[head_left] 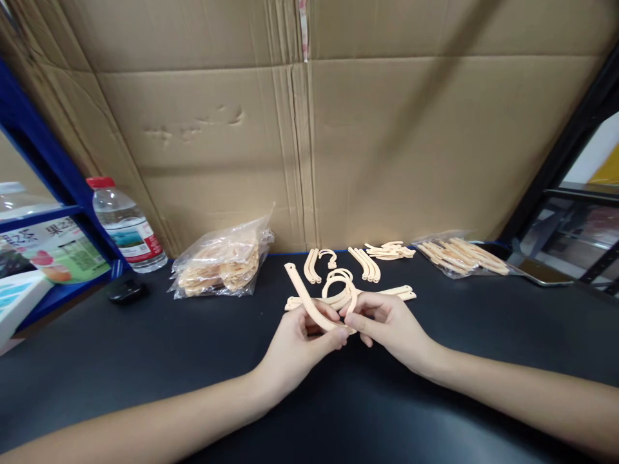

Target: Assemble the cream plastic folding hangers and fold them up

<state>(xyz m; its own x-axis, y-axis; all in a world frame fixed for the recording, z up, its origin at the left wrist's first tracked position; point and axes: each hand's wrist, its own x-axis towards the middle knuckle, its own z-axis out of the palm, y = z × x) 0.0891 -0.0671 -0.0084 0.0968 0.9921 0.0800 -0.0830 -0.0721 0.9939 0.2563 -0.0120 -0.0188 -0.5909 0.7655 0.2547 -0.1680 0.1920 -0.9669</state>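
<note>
My left hand is closed around a beige curved hanger arm, whose holed end points up and away to the left. Pinched in my right hand is a beige hanger hook. The hook's base and the arm's lower end meet between my fingertips, which partly hide the joint; I cannot tell whether they are locked together. Just behind my hands lie assembled-looking hangers with their hooks overlapping. Farther back are loose hanger arms, another hook and more arms.
A clear bag of beige parts sits back left, a second bag back right. Small beige pieces lie near it. A water bottle, a black case and a phone stand or lie on the black table.
</note>
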